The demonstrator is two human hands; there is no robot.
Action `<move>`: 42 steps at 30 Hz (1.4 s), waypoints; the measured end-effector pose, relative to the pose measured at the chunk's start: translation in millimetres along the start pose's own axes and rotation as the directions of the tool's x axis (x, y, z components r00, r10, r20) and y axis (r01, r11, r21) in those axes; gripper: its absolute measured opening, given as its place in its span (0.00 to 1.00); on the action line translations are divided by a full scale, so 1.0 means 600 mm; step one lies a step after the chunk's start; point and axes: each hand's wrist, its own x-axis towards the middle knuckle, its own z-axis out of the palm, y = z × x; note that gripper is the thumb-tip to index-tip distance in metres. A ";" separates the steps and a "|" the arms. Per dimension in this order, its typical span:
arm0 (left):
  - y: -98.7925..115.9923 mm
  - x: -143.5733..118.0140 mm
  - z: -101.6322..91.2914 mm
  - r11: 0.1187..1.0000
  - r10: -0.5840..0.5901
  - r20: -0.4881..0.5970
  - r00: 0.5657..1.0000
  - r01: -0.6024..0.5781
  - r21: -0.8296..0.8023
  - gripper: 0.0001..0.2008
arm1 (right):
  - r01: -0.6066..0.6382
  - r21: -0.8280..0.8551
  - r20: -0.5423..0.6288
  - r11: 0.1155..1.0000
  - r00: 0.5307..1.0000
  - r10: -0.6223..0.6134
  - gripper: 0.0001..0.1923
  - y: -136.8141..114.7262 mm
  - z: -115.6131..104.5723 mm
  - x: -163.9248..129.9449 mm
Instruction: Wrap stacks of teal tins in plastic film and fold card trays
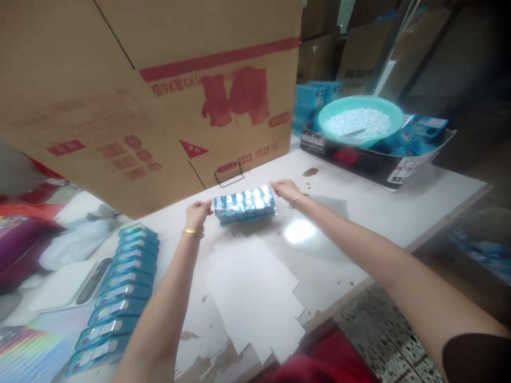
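Here, both arms out over a white table [359, 207]. Wrapped bundle of small blue boxes [244, 205] lies flat on it, long axis running left–right across the person, slightly raised toward the right. Left hand [197, 213] is closed in a pinch on the bundle's left end; right hand [286, 190] has fingertips pressed on the right end, fingers curled, so the pack is caught betw. the two hands — neither hand nearer than the other, each at its own end. Whether the bundle is lifted at all or resting: can't tell, looks down on the surface. Gold bangle on left wrist, thin bracelet on right. Nearer the person, loose white paper sheets [255, 298] overlap on the tabletop, which is worn and stained at the near edge. To the left, a long row of blue packets [120, 298] stacked edge-on, well apart from the hands. Behind, a big cardboard carton [139, 90] w/ red print looms over the table. Far right, a teal bowl [360, 119] of small white pieces sits on an open tray-box [379, 165] holding more blue packs. Room is dim storage — more cartons in back, speckled floor at right.
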 end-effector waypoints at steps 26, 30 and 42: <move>-0.203 -0.546 -0.011 0.503 0.360 0.713 0.602 -0.769 0.395 0.22 | 0.729 -0.118 0.544 0.674 0.615 -0.570 0.19 0.219 -0.051 -0.396; -0.204 -0.537 -0.013 0.544 0.375 0.708 0.598 -0.760 0.354 0.20 | 0.669 -0.011 0.572 0.744 0.614 -0.543 0.23 0.246 -0.056 -0.423; -0.124 -0.487 -0.078 0.789 0.257 0.681 0.685 -0.556 0.262 0.19 | 0.801 -0.103 0.607 0.590 0.520 -0.601 0.45 0.220 -0.078 -0.423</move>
